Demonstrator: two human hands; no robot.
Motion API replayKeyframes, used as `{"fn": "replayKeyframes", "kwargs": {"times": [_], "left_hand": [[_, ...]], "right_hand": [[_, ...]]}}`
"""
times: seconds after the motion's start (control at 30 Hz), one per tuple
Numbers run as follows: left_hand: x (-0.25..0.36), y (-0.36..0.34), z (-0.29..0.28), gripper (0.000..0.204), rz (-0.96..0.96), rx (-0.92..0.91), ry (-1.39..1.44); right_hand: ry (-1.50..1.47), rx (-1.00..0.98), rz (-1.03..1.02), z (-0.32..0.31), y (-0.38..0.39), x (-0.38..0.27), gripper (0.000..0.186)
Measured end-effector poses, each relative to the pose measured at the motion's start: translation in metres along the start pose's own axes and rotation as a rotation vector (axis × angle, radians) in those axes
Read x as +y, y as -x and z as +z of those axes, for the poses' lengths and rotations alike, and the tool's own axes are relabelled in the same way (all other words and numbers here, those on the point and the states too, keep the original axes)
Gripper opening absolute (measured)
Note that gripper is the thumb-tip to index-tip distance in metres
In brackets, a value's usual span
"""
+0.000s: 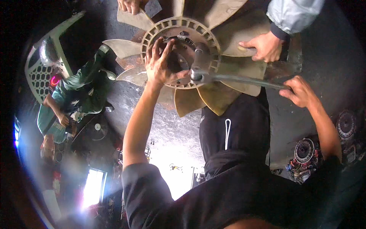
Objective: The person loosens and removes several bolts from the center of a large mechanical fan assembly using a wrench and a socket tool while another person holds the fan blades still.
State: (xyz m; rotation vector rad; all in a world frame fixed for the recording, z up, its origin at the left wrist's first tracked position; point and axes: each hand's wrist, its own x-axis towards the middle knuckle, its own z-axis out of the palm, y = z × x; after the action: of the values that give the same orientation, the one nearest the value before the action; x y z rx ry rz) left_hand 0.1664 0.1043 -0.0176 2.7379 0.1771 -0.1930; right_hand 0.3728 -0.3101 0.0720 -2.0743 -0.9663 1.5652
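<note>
A large fan (pixel 230 89) with pale, worn plastic blades and a slotted ring lies before me. My right hand (pixel 300 91) is wrapped round the end of a long metal socket wrench handle (pixel 248 80). The wrench head (pixel 196 74) sits at the lower right of the fan's hub (pixel 185 57). On the left of the hub rests my left hand (pixel 162 65), fingers spread, with its thumb stretched toward the wrench head. What lies under its fingertips is partly hidden. Another person's hand (pixel 263 46) presses on a right-hand blade, and a hand (pixel 131 5) touches an upper-left blade.
At the left, a person in green work clothes (pixel 82 87) sits low near a pale panel with a grille (pixel 40 78). Round ring-shaped parts (pixel 304 150) and a pile of small parts (pixel 299 170) lie on the dark floor (pixel 324 76) at the right.
</note>
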Motion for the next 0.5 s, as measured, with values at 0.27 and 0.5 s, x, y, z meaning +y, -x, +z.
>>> {"fn": "replayKeyframes", "kwargs": {"times": [0.27, 0.5], "left_hand": [[-0.001, 0.006, 0.003, 0.109, -0.067, -0.013, 0.053], [0.012, 0.003, -0.010, 0.090, -0.099, -0.052, 0.076]], "right_hand": [[-0.246, 0.230, -0.008, 0.049, -0.006, 0.025, 0.052], [-0.232, 0.475, 0.060, 0.093, 0.009, -0.001, 0.067]]}}
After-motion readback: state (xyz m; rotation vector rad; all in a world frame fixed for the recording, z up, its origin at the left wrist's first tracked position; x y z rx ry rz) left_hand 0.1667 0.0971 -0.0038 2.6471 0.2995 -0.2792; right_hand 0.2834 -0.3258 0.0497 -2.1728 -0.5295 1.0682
